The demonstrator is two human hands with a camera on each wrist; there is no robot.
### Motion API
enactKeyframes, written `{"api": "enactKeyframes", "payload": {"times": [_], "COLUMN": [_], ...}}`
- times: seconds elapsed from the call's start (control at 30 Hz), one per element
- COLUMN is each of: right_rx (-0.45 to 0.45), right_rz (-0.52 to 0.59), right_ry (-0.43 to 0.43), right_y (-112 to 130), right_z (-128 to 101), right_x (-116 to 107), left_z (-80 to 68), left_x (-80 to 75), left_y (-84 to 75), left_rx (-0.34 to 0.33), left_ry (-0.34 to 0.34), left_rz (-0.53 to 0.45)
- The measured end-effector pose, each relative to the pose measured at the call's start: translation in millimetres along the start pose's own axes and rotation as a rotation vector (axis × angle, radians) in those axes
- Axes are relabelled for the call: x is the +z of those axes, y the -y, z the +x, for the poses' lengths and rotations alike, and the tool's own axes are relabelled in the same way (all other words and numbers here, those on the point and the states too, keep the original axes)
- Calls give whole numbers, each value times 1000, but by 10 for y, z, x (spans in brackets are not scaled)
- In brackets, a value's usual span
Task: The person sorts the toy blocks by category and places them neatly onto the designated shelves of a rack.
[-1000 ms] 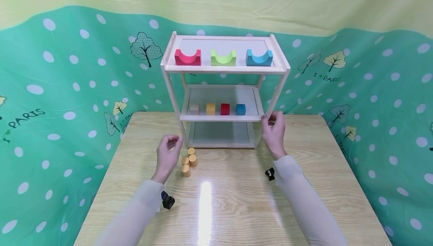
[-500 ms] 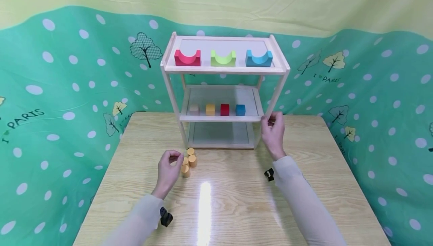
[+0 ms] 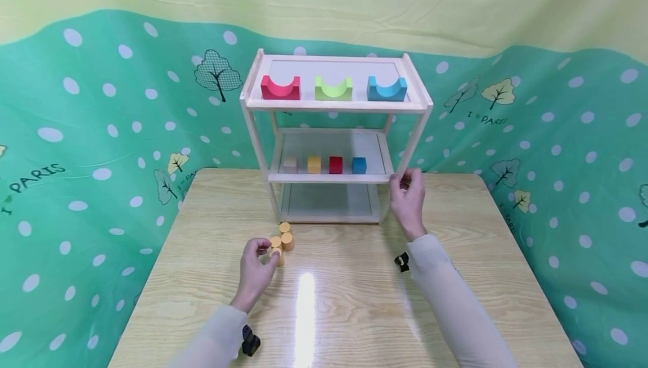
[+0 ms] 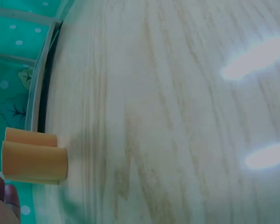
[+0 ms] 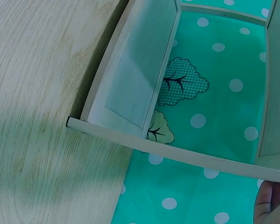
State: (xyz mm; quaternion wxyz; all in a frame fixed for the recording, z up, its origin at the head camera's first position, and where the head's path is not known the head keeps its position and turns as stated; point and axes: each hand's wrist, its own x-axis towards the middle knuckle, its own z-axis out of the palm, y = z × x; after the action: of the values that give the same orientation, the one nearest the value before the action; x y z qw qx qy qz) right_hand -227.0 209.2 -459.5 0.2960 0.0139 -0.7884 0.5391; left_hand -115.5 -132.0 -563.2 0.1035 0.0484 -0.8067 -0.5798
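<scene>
Tabletop cylinders (image 3: pixel 281 240) at left hand (image 3: pixel 257 265)

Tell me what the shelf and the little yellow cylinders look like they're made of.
Shelf: likely pale unpainted wood, with square rails; its panels look smooth and whitish, material unclear. Cylinders: probably wood painted matte yellow-orange, showing flat colour, no gloss and crisp edges.

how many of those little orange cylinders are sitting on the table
4, clustered in front of the shelf unit: rear cylinder, right cylinder, middle cylinder, and the nearest cylinder at the left hand fingertips, partly hidden. The hand could hide more.
</scene>
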Motion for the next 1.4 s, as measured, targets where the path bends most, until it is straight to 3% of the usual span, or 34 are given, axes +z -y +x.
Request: {"api": "enactKeyframes", "payload": {"times": [0.37, 0.67, 0.9, 1.4], "right_rx": [-17, -11, 3, -2], "right_rz": [14, -1, 10, 15], "right_ry": [-2, 18, 22, 16], "right_y": [24, 409, 418, 411], "right_z": [-10, -80, -83, -84], "right_x": [2, -54, -56, -53], "left_z": [-60, -67, -61, -54], "left_x": [38, 91, 136, 172], "left_y": [102, 170, 209, 245], "left_rx": [-70, -106, -121, -189], "left_ry": [-9, -6, -31, -10], "left_rz": [24, 3, 3, -16]}}
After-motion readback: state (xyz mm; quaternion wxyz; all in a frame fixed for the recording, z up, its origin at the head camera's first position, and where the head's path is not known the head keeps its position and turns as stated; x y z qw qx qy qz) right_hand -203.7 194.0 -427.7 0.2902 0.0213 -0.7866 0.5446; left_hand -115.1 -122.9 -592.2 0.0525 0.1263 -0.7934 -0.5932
